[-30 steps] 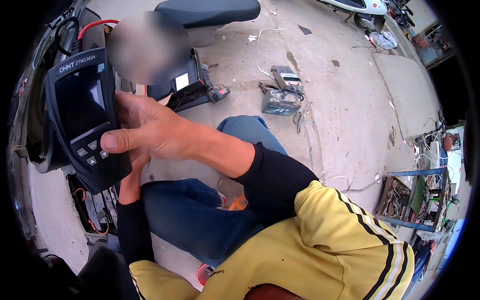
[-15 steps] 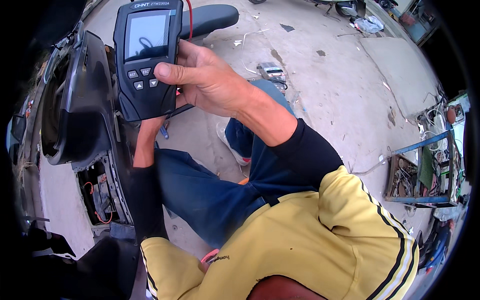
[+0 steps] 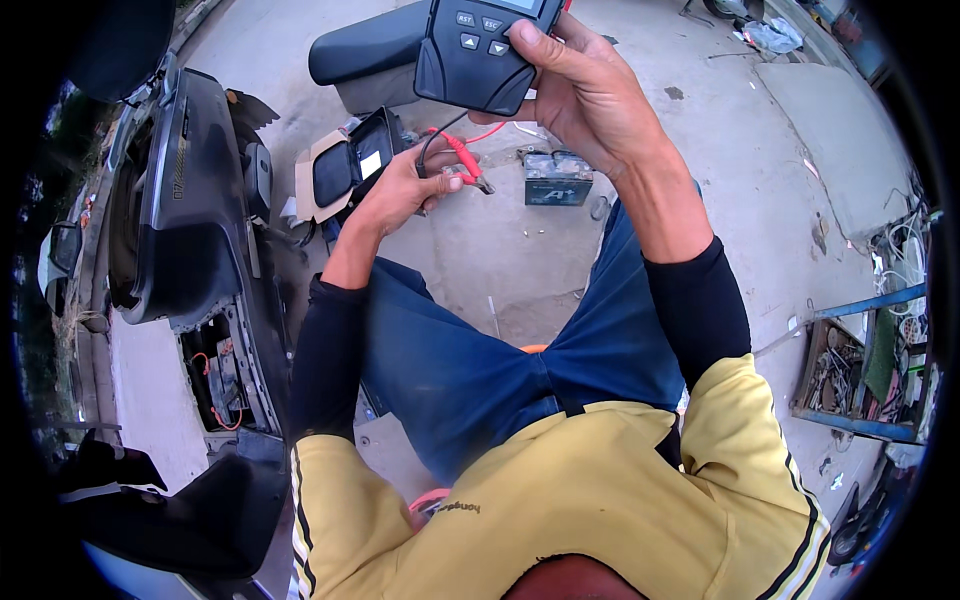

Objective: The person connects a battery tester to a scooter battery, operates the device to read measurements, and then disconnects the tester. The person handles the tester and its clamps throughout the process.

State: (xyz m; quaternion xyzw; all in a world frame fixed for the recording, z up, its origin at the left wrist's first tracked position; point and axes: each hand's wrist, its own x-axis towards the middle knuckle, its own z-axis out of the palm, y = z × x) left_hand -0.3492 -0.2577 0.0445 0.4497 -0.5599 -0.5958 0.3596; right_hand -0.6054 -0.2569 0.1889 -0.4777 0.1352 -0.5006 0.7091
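Note:
My right hand (image 3: pixel 592 95) grips a black handheld battery tester (image 3: pixel 473 72) with several grey buttons, its thumb along the front face. The upper part of the tester's screen is cut off by the picture's top edge. Below and to the left, my left hand (image 3: pixel 402 188) has its fingers closed on a red battery clamp (image 3: pixel 464 160), whose metal jaws point to the lower right. A black cable runs between this hand and the tester; a red lead trails from the clamp. Just beyond the clamp, on the ground, stands a dark battery (image 3: pixel 557 180), apart from both hands.
An opened carton with a black case (image 3: pixel 350 165) lies beyond my left forearm. Behind it is a black vehicle seat (image 3: pixel 368 55). Dark vehicle bodywork (image 3: pixel 200 190) stands along the left. At the right is a blue-framed crate of tools (image 3: pixel 835 365).
The tester has moved right and up in view with my right hand. My left hand, mostly hidden behind it before, now shows with the red clamp. The battery and carton have come into fuller view.

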